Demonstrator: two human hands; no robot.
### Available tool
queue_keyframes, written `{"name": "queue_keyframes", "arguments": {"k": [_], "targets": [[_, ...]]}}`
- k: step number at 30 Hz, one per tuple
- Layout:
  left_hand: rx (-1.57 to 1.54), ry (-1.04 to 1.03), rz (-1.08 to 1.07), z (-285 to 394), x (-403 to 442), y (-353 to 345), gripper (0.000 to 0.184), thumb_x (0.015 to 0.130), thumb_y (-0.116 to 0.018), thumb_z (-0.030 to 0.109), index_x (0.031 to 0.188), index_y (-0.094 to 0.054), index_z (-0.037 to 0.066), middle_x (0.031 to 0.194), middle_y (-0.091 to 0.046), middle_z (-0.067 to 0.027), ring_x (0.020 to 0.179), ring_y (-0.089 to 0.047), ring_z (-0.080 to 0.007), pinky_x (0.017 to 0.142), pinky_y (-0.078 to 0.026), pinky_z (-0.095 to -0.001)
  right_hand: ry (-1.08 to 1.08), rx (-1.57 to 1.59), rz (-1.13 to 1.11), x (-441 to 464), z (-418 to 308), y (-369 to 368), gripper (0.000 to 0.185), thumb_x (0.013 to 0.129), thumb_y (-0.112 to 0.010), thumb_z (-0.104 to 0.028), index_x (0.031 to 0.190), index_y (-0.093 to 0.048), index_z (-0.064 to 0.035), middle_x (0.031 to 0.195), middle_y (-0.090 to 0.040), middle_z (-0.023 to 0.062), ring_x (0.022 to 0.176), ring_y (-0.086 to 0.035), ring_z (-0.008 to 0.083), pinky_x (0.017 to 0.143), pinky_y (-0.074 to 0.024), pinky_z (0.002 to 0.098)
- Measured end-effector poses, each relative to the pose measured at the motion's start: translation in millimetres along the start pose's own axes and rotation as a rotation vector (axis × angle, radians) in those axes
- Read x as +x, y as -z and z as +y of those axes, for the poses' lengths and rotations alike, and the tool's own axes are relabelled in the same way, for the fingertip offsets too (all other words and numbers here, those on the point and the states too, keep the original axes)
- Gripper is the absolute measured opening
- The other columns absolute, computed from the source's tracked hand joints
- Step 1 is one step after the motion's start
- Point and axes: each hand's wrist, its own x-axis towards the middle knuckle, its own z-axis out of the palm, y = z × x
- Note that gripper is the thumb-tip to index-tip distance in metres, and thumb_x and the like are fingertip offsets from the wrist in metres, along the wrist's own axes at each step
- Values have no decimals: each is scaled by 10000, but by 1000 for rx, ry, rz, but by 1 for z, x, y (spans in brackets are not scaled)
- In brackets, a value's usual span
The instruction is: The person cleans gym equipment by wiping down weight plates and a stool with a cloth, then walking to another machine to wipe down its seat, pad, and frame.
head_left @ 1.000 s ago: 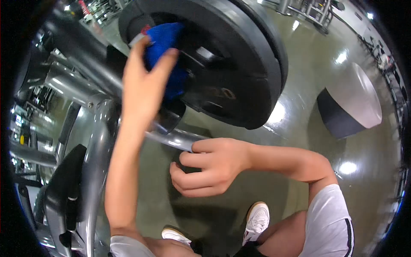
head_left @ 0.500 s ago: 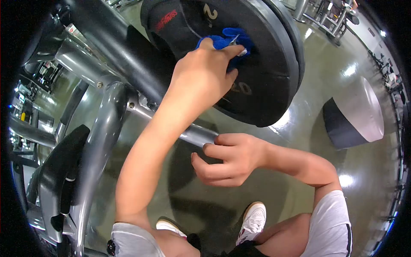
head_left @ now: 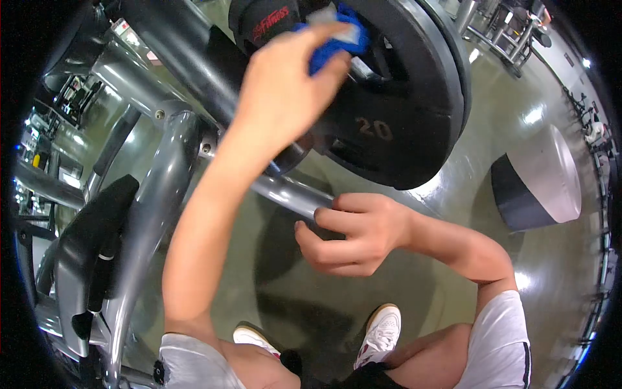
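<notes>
Blue cloth (head_left: pixel 358 44), bunched and showing a pale patch, lies at twelve o'clock in the view against the face of a large, round black weight plate (head_left: pixel 414 97) marked with a gold-toned "20" and red lettering. The person's left hand (head_left: pixel 285 81), slightly blurred, holds the cloth between its thumb and fingers. The right hand (head_left: pixel 359 233), near the middle of the view, has its fingers loosely curled around no visible object, beside a shiny silver-grey metal tube (head_left: pixel 291 194); whether they touch cannot be told. A long black padded part (head_left: pixel 97 253) stands towards nine o'clock, beside grey framework. At three o'clock, well apart from the plate, a pale-grey and black drum-shaped block (head_left: pixel 541 178) sits on the glossy floor (head_left: pixel 447 311). Two white shoes (head_left: pixel 382 330) show around six o'clock.
</notes>
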Motion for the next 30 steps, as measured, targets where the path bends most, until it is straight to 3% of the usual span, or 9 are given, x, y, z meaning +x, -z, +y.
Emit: {"name": "queue_keyframes", "arguments": {"k": [2, 5, 12, 14, 17, 20, 26, 28, 30], "targets": [[37, -138, -195, 0, -14, -17, 398, 813, -647, 116, 1207, -599, 153, 1103, -617, -222, 1078, -575, -378, 922, -471, -399, 13, 2, 25, 3, 0, -3, 27, 710, -609, -53, 713, -582, -57, 851, -571, 30, 593, -497, 136, 417, -318, 217], [280, 135, -314, 25, -21, -27, 485, 790, -652, 150, 1262, -551, 201, 1141, -581, -248, 1042, -573, -414, 935, -461, -438, 13, -3, 66, 6, 0, -5, 27, 708, -608, -54, 714, -582, -51, 846, -568, 35, 591, -494, 134, 414, -316, 219], [161, 96, -396, 11, -11, -14, 432, 769, -645, 118, 1198, -601, 129, 1079, -615, -234, 1026, -591, -387, 921, -467, -408, -21, 7, 13, 0, -3, 0, 23, 706, -605, -44, 720, -587, -44, 861, -572, 33, 590, -492, 133, 412, -322, 223], [-81, -101, -307, 7, -14, -16, 421, 753, -646, 101, 1171, -610, 60, 1082, -632, -215, 1019, -618, -335, 906, -465, -387, 1, 0, 19, 1, -3, -1, 21, 711, -605, -49, 721, -587, -44, 865, -574, 34, 594, -493, 134, 415, -325, 224], [-313, 118, -372, 33, -16, -21, 452, 789, -640, 80, 1230, -560, 16, 1088, -651, -151, 828, -635, -143, 765, -521, -298, 23, 5, 32, 2, -2, -2, 27, 721, -605, -64, 724, -587, -44, 871, -576, 35, 599, -495, 135, 421, -332, 226], [-524, 207, -239, 31, -36, -42, 447, 807, -636, 83, 1240, -548, 17, 1102, -642, -127, 766, -603, -94, 703, -529, -258, 15, 11, 38, 3, -1, 0, 41, 730, -603, -79, 727, -586, -42, 874, -578, 35, 600, -498, 136, 429, -343, 229], [35, 20, -242, 21, -59, -28, 447, 794, -644, 108, 1234, -572, 80, 1221, -587, -167, 1053, -579, -385, 932, -459, -409, -29, 1, 55, 0, -4, -2, 68, 738, -606, -108, 733, -585, -43, 869, -576, 34, 600, -501, 138, 454, -372, 234], [-3, 10, -130, 7, -93, -45, 433, 774, -665, 197, 1200, -593, 209, 1009, -632, -151, 761, -625, -384, 631, -527, -459, -40, 6, 54, 1, -4, -3, 76, 740, -608, -117, 735, -586, -45, 867, -576, 33, 603, -504, 138, 462, -379, 236], [-72, 104, -258, 5, -127, -51, 423, 789, -660, 190, 1206, -588, 176, 1011, -636, -156, 774, -630, -375, 665, -532, -437, -26, 2, 60, 2, -5, -3, 90, 733, -615, -129, 737, -588, -43, 864, -575, 30, 612, -515, 133, 469, -379, 241]]}}
